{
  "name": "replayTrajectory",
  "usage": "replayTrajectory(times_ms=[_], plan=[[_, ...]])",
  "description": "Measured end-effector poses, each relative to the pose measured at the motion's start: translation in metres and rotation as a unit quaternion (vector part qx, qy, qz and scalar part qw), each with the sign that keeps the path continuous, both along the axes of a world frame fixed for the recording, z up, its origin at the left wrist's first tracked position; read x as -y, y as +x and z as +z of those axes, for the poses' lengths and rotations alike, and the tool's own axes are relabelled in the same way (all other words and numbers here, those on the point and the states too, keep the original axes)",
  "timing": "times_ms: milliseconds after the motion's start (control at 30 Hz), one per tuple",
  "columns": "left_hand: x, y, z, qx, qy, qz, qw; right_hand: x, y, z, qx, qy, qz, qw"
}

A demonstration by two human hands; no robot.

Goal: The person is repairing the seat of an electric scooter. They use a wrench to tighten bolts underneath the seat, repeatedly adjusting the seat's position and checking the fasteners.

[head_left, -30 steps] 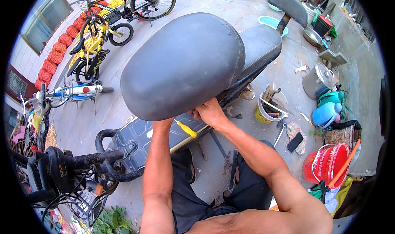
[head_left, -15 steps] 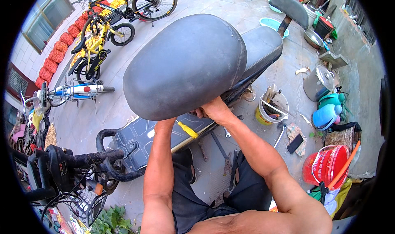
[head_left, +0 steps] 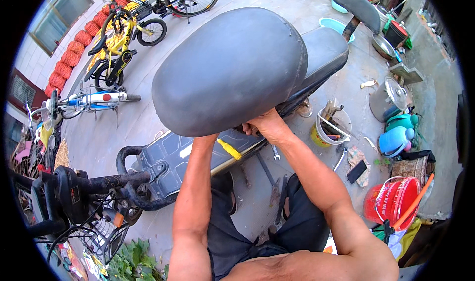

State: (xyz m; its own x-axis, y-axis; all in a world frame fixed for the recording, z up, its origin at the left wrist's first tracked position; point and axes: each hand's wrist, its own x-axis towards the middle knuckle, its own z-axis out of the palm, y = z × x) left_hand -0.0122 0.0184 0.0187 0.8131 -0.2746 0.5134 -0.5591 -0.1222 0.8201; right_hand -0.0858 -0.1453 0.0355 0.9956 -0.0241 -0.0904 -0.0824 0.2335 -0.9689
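A large black padded seat [head_left: 227, 73] of an electric scooter stands in front of me. Both hands reach under its near edge. My left hand [head_left: 207, 140] is hidden beneath the seat; only the wrist shows. My right hand [head_left: 264, 123] is partly visible at the seat's underside, its fingers curled in; what they grip is hidden. Between my forearms, a yellow-handled screwdriver [head_left: 229, 149] slants over the scooter's dark footboard [head_left: 170, 169], its tip end close to my left wrist.
Wrenches [head_left: 275, 153] and other tools lie on the ground by my feet. To the right are a white tool bucket [head_left: 320, 135], a phone [head_left: 356, 171] and a red bucket [head_left: 396, 194]. Handlebars [head_left: 64, 197] stand left; bicycles [head_left: 116, 58] are parked farther off.
The whole view has shifted slightly, so the seat appears a little higher and to the right. Both hands stay under the seat, with little other visible change.
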Motion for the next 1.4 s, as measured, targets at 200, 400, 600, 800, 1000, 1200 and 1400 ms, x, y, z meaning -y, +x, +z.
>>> replayTrajectory(times_ms=[200, 400, 600, 800, 1000, 1200, 1400], plan=[[0.004, -0.002, 0.003, -0.026, -0.036, 0.028, 0.999, -0.002, 0.003, -0.008, -0.005, -0.043, -0.012, 0.999], [0.003, 0.005, -0.007, -0.017, -0.056, 0.046, 0.997, 0.006, 0.002, -0.017, 0.047, -0.047, -0.022, 0.998], [0.004, -0.004, 0.0, 0.077, 0.091, 0.093, 0.989, 0.024, -0.001, -0.023, 0.007, -0.066, -0.028, 0.997], [-0.004, 0.002, -0.001, 0.058, 0.115, 0.107, 0.986, 0.028, 0.0, -0.019, 0.022, -0.07, -0.08, 0.994], [-0.01, 0.008, -0.01, 0.003, 0.064, 0.051, 0.997, 0.027, 0.0, -0.014, 0.064, -0.149, -0.099, 0.982], [-0.018, 0.016, -0.021, 0.01, 0.058, 0.022, 0.998, 0.043, 0.0, -0.011, 0.099, -0.233, -0.111, 0.961], [-0.017, 0.014, -0.019, 0.0, 0.108, 0.048, 0.993, 0.049, 0.002, -0.012, 0.103, -0.232, -0.092, 0.963]])
